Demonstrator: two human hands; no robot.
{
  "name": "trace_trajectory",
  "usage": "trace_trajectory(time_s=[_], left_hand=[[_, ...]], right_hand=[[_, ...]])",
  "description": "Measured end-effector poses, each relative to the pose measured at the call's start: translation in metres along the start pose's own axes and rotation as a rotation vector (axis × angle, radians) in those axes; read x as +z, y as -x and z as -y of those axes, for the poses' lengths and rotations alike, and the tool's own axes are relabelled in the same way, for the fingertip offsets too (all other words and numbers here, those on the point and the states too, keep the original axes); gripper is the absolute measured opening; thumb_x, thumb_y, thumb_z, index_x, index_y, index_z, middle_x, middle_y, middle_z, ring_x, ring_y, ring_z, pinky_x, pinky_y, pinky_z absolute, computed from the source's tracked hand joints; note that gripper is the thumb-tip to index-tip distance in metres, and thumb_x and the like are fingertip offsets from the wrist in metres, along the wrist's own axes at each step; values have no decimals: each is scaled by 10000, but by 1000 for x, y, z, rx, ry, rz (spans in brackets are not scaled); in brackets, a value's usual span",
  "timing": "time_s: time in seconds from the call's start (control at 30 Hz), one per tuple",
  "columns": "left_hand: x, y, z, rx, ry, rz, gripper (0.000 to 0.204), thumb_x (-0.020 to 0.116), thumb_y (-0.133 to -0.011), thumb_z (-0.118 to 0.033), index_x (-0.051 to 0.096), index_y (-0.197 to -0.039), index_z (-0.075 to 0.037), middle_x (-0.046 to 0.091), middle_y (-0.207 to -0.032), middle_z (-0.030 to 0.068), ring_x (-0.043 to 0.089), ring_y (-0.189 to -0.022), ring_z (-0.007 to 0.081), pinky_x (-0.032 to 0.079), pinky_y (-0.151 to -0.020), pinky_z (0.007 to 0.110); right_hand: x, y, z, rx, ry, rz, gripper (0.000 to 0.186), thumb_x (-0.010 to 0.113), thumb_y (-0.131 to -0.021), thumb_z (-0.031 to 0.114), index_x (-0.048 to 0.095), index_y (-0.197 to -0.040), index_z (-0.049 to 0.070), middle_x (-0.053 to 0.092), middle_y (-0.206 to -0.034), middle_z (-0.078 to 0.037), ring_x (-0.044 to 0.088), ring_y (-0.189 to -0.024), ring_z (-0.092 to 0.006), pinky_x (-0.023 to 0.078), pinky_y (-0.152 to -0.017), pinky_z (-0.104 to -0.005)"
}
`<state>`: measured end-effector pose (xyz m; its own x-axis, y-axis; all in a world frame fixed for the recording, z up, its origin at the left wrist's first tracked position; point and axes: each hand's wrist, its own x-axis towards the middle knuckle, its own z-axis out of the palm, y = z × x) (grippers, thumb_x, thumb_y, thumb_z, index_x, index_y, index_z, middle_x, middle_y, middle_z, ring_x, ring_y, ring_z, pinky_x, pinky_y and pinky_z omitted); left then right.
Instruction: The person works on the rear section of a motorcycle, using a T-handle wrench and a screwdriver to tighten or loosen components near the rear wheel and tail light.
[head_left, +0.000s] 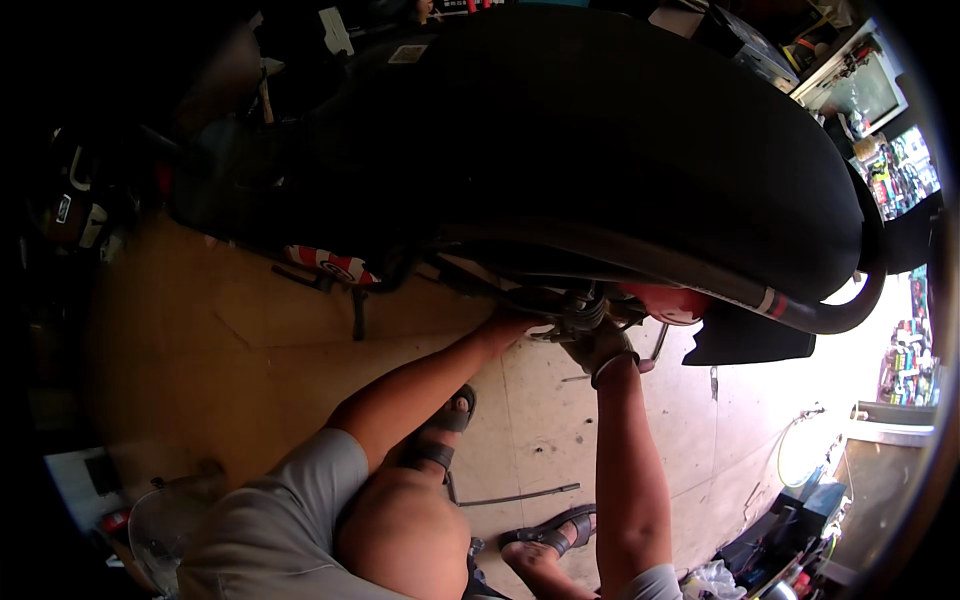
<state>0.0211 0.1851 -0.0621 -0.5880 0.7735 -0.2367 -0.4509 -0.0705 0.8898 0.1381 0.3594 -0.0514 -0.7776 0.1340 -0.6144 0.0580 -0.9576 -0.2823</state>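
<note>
A motorcycle with a long black seat (640, 130) fills the upper part of the head view. Both my arms reach up to its near side, beneath the seat. My left hand (511, 325) is beside a dark coiled part (582, 312) that looks like a shock absorber spring. My right hand (600, 346), with a band round the wrist, is just right of that coil and below it. The motorcycle's parts and shadow hide the fingers of both hands, so what they hold cannot be made out. A red rounded panel (668, 303) shows to the right of my right hand.
A dark grab rail (850, 318) curves round the seat's right end. On the tiled floor (540, 420) lies a long thin metal rod (520, 494), near my sandalled feet. Boxes and a clear plastic bag (712, 580) crowd the lower right. A footrest (358, 312) juts out at left.
</note>
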Motion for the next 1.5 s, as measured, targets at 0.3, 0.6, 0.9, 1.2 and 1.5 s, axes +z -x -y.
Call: trace_trajectory(time_s=[0.3, 0.6, 0.9, 1.2, 1.5], left_hand=[[-15, 3, -13, -61, 37, 77, 566, 807, -871, -141, 591, -1386, -46, 637, -1340, 67, 604, -1195, 165, 504, -1038, 354], [-16, -12, 0, -73, 47, 173, 529, 805, -854, -116, 628, -1347, -40, 677, -1279, 69, 629, -1147, 166, 519, -1011, 347], [-27, -18, -10, -118, -17, 228, 448, 792, -845, -81, 682, -1275, -22, 745, -1114, 79, 667, -1030, 165, 545, -949, 338], [-21, 5, -55, -68, -23, 184, 354, 793, -886, -143, 695, -1213, -48, 710, -1111, 55, 656, -990, 150, 559, -876, 314], [-31, -1, -27, 34, -176, 62, 332, 776, -905, -173, 697, -1205, -56, 701, -1121, 40, 641, -964, 135, 545, -847, 307]], right_hand=[[19, -4, -18, -144, 173, -322, 339, 585, -1039, 321, 619, -1319, 134, 689, -1249, -119, 687, -1096, -292, 619, -874, -449], [-30, -29, -20, -479, 1102, -264, 775, 737, -905, 482, 467, -1539, 129, 574, -1471, -68, 567, -1296, -218, 504, -1055, -329], [-28, -32, -18, -570, 894, -209, 765, 731, -932, 391, 397, -1567, 123, 498, -1526, -66, 543, -1316, -213, 558, -965, -343], [-4, -20, -24, -313, 309, -235, 604, 661, -979, 362, 481, -1504, 124, 633, -1388, -118, 643, -1211, -273, 609, -877, -404], [-26, -37, -24, -306, 560, -420, 394, 449, -1086, 359, 558, -1410, 163, 662, -1276, -128, 688, -1087, -320, 627, -814, -493]])
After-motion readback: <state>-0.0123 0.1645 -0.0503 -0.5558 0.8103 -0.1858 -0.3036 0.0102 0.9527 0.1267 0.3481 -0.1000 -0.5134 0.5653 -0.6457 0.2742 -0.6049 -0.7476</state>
